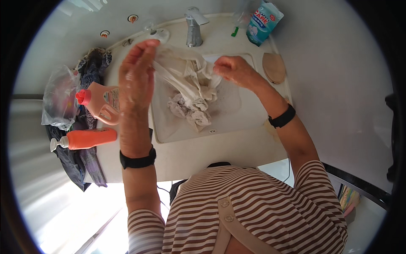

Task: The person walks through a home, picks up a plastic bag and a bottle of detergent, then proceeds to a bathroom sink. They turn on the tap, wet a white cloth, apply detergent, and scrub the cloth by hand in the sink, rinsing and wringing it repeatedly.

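A wet white cloth (pixel 187 68) hangs over the white sink (pixel 234 120), stretched between my two hands. My left hand (pixel 139 70) is raised at the sink's left edge, its fingers pinching one side of the cloth. On the right, my right hand (pixel 233 70) grips the other side with curled fingers. The lower part of the cloth hangs down beside crumpled whitish fabric (pixel 190 112) lying in the basin. Behind the cloth stands a metal faucet (pixel 193 30).
An orange pump bottle (pixel 92 139), a pink jug with a red cap (pixel 98 101), a clear plastic bag (pixel 60 98) and dark patterned fabric (pixel 92 73) lie left. A teal detergent pouch (pixel 264 23), a green clip (pixel 234 31) and a brown oval piece (pixel 274 68) are right.
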Action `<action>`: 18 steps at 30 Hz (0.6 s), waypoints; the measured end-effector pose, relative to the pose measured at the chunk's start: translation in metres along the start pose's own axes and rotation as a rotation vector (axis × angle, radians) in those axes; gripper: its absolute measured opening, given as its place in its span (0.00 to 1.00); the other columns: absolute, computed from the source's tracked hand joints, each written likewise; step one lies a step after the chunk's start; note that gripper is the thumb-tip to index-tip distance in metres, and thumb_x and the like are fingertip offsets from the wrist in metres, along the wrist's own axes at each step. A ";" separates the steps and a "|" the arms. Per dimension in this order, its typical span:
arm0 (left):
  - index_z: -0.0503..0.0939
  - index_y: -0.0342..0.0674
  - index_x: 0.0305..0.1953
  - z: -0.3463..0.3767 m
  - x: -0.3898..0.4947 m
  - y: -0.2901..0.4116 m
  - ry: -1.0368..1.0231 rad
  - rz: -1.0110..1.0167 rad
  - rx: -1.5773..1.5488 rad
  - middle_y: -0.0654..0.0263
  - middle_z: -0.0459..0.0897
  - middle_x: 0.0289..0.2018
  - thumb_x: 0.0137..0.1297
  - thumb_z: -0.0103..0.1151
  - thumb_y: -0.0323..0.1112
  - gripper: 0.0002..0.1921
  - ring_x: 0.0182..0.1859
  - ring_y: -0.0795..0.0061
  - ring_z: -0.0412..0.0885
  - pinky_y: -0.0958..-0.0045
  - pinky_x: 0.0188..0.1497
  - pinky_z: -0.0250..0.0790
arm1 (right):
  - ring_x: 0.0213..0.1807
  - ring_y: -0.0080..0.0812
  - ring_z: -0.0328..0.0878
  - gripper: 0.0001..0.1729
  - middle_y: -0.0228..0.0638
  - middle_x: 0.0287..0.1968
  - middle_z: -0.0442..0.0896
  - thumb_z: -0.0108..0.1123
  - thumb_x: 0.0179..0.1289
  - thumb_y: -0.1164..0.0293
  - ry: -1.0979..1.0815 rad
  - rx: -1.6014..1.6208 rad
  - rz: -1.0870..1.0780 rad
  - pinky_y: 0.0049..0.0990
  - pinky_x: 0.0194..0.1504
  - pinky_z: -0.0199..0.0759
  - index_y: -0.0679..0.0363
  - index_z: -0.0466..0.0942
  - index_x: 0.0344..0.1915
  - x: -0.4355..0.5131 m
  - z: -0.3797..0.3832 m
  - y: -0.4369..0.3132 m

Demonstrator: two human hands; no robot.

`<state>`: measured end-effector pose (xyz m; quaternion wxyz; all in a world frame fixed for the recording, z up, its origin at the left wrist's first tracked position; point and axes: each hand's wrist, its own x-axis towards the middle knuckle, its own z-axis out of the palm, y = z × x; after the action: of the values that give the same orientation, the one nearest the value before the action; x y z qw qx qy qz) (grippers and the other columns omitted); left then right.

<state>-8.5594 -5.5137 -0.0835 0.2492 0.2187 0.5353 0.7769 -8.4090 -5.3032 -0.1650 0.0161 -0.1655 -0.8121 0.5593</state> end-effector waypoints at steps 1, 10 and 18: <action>0.81 0.38 0.46 0.002 0.001 0.017 0.084 0.022 0.010 0.77 0.78 0.33 0.69 0.56 0.31 0.08 0.34 0.89 0.70 0.86 0.38 0.60 | 0.27 0.17 0.67 0.16 0.25 0.27 0.75 0.60 0.67 0.61 0.018 0.099 -0.041 0.22 0.29 0.64 0.63 0.79 0.42 -0.008 -0.008 -0.016; 0.74 0.32 0.55 -0.015 0.004 0.092 -0.002 0.320 0.074 0.62 0.80 0.44 0.74 0.45 0.30 0.14 0.49 0.75 0.77 0.74 0.56 0.67 | 0.32 0.16 0.68 0.18 0.21 0.31 0.76 0.57 0.68 0.57 0.265 -0.037 -0.353 0.20 0.33 0.63 0.62 0.78 0.45 -0.010 -0.061 -0.103; 0.79 0.33 0.50 -0.015 0.018 -0.008 -0.090 0.288 0.883 0.61 0.80 0.39 0.63 0.63 0.52 0.26 0.44 0.69 0.77 0.71 0.49 0.70 | 0.30 0.14 0.67 0.15 0.21 0.27 0.75 0.58 0.67 0.61 0.432 -0.185 -0.375 0.20 0.32 0.63 0.61 0.80 0.41 0.019 -0.039 -0.087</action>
<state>-8.5812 -5.5110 -0.0947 0.0449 0.4093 0.7675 0.4913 -8.4410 -5.2906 -0.0737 0.2767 -0.1286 -0.8537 0.4221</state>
